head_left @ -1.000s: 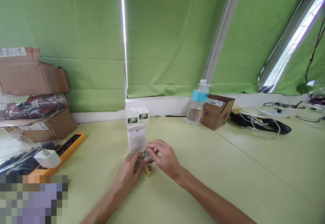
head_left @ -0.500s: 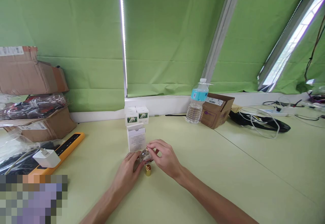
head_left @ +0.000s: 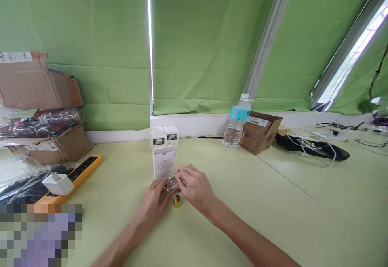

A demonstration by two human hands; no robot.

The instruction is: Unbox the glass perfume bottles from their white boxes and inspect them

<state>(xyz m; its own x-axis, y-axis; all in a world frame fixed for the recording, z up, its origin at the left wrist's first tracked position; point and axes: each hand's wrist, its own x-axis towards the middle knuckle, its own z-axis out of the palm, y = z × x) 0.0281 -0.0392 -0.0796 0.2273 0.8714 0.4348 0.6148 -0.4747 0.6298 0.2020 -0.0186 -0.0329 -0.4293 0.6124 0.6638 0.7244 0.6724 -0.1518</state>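
Note:
A small clear glass perfume bottle (head_left: 171, 184) is between my two hands, low on the table in front of me. My left hand (head_left: 155, 196) grips its left side between thumb and fingers. My right hand (head_left: 194, 184) is closed in a pinch at the bottle's top, hiding the neck. Just below the bottle, a gold cap (head_left: 177, 201) stands on the table, touched by neither hand. Behind the bottle stands an open white box (head_left: 163, 164) with printed text. Farther back are several small white boxes (head_left: 164, 135) with flower pictures.
A water bottle (head_left: 237, 123) and an open cardboard box (head_left: 260, 133) stand at the back right, beside a black object (head_left: 313, 148) with white cables. On the left lie an orange power strip (head_left: 86, 170) with a white charger (head_left: 57, 184) and stacked cardboard boxes (head_left: 39, 85).
The view has shifted slightly. My right fingers have closed in over the bottle's top, covering the gold neck that showed before. My left hand keeps its hold.

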